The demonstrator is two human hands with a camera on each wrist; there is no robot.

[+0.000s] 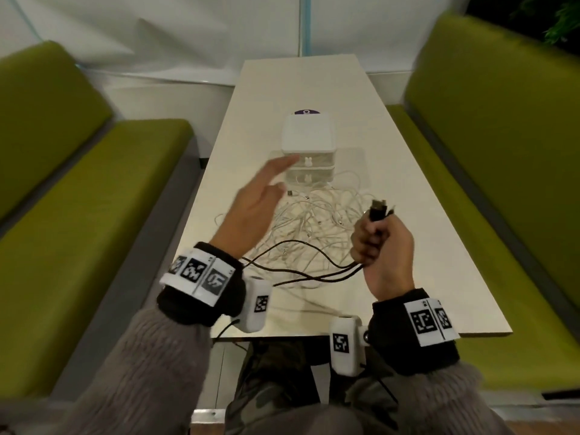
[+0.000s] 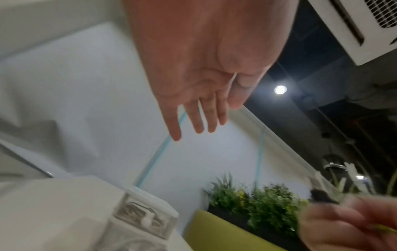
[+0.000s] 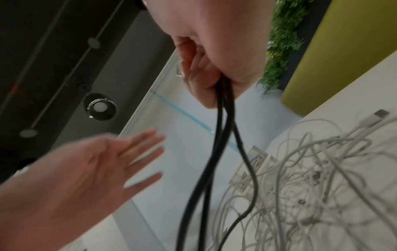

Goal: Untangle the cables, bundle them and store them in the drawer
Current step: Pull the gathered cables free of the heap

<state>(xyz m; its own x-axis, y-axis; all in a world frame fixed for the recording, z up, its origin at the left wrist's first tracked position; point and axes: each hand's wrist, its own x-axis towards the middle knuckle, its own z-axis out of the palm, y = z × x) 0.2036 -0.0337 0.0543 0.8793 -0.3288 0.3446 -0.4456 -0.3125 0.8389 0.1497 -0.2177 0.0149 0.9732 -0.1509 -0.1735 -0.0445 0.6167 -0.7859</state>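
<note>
My right hand (image 1: pixel 378 238) grips a folded black cable (image 1: pixel 314 265); its plug ends stick up above the fist and its loops trail left over the table. In the right wrist view the black cable (image 3: pixel 217 152) hangs down from my curled fingers (image 3: pixel 193 76). A tangle of white cables (image 1: pixel 317 221) lies on the table in front of a small white drawer unit (image 1: pixel 307 142) with two clear drawers. My left hand (image 1: pixel 263 196) hovers flat above the table, fingers straight, fingertips close to the upper drawer. The left hand (image 2: pixel 199 105) holds nothing. White cables (image 3: pixel 311 178) spread below.
The narrow beige table (image 1: pixel 408 183) runs away from me between green benches, one on the left (image 1: pixel 94 199) and one on the right (image 1: pixel 502 152). A purple disc (image 1: pixel 307 112) lies behind the drawer unit. Plants (image 2: pixel 257 203) stand beyond the bench.
</note>
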